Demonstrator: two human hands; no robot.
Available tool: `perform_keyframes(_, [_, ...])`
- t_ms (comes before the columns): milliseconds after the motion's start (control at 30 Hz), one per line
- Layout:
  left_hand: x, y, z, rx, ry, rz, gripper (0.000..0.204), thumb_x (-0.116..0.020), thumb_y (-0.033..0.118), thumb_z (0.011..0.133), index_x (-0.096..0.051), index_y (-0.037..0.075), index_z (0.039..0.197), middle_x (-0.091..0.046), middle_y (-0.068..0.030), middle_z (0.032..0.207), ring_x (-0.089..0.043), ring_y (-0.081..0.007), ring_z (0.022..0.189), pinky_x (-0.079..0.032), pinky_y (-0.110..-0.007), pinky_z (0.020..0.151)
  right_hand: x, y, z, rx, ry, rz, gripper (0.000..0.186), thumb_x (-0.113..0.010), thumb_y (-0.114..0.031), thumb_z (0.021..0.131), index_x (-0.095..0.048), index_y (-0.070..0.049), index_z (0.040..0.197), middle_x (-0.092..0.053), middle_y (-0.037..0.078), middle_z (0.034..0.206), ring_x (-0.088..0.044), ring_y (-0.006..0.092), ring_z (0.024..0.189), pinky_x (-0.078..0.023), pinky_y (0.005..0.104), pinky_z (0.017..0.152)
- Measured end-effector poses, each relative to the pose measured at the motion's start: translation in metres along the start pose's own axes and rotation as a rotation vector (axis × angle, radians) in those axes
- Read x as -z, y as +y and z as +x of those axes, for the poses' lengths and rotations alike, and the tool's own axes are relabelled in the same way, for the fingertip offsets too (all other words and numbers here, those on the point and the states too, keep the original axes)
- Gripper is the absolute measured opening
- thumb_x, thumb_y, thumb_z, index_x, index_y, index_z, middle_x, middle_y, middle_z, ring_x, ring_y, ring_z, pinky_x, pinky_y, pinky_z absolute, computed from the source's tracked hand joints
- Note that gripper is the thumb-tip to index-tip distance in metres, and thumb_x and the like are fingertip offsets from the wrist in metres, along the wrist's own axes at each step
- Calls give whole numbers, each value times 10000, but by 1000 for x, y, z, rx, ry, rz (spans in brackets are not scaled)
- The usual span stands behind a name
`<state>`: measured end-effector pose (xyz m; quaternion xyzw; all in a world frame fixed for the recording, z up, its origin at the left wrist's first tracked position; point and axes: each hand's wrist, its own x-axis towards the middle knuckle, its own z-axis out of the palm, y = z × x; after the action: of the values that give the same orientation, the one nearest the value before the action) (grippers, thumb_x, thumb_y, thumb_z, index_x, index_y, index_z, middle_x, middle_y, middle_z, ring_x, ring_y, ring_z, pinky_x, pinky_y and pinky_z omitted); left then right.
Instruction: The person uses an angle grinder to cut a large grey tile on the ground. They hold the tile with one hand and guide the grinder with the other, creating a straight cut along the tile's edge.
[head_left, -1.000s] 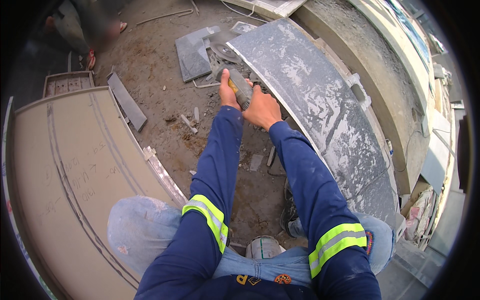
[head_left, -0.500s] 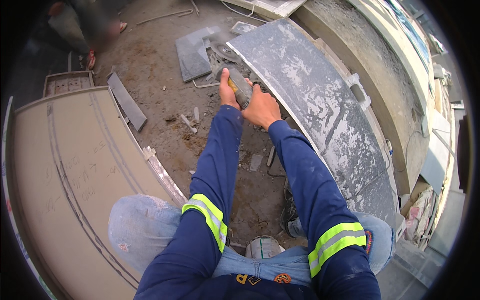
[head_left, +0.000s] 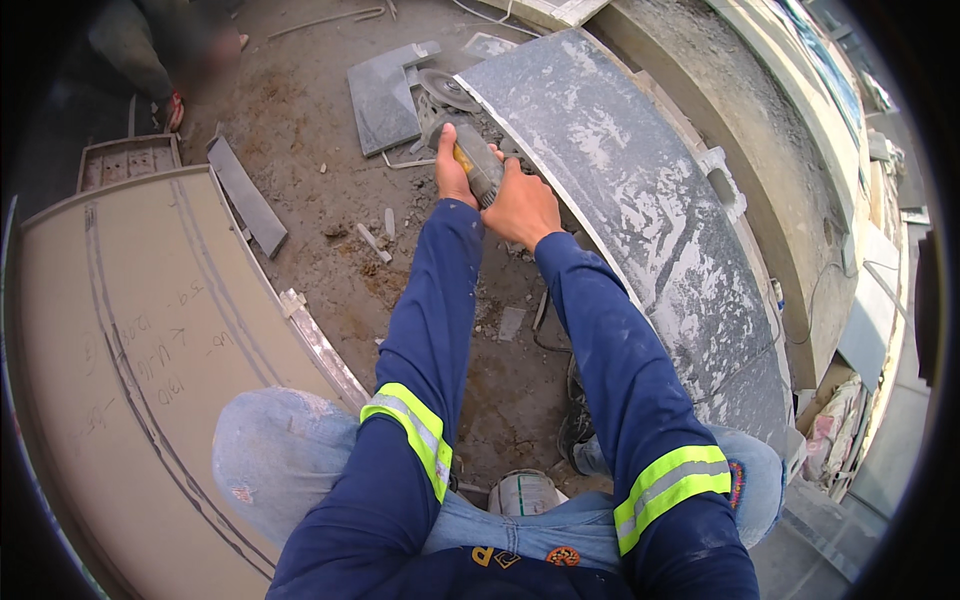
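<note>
Both of my hands are wrapped round a yellow and grey angle grinder (head_left: 478,170), held out in front of me. My left hand (head_left: 453,172) grips its left side with the thumb along the body. On the other side, my right hand (head_left: 525,205) closes over the rear part. The grinder's round disc (head_left: 449,90) is at the far left corner of a long dark grey stone slab (head_left: 640,190) with white smears. Whether disc and edge touch, I cannot tell. My fingers hide part of the grinder's body.
A broad beige panel (head_left: 70,260) with pencil marks lies at the left. Cut grey stone pieces (head_left: 385,105) and a narrow strip (head_left: 248,198) lie on the dirt. Another person's legs (head_left: 130,45) show at the far left. A white bucket (head_left: 522,493) stands between my knees.
The view has shifted slightly. My hands still hold the grinder, its disc now a little farther up the picture near the slab's corner. The other person's foot appears slightly moved.
</note>
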<state>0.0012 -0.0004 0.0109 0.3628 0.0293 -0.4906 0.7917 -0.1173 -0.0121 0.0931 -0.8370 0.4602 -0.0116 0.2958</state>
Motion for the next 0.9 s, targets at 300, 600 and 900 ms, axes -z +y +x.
perform_keyframes(300, [-1, 2, 6, 9, 13, 9, 606, -577, 616, 927, -563, 22, 1049, -644, -159, 835, -669, -280, 701, -588, -432, 650, -3, 0, 7, -19, -12, -26, 709, -759, -218, 720, -488, 27, 1329, -712, 268, 1008, -700, 423, 981, -567, 463, 884])
perform_keyframes(600, [4, 0, 5, 27, -14, -15, 613, -569, 593, 939, -565, 1, 1098, -652, -170, 869, -677, -284, 741, -598, -430, 683, 1, -2, 2, -29, -48, -26, 733, -770, -241, 721, -475, 16, 1341, -713, 263, 1015, -700, 420, 987, -565, 464, 897])
perform_keyframes(900, [3, -6, -5, 4, 5, -6, 610, -563, 603, 936, -568, 7, 1068, -652, -169, 850, -677, -290, 724, -593, -433, 677, 2, 4, -9, 3, -19, -32, 740, -762, -258, 726, -467, 9, 1350, -709, 270, 1011, -694, 437, 986, -561, 480, 896])
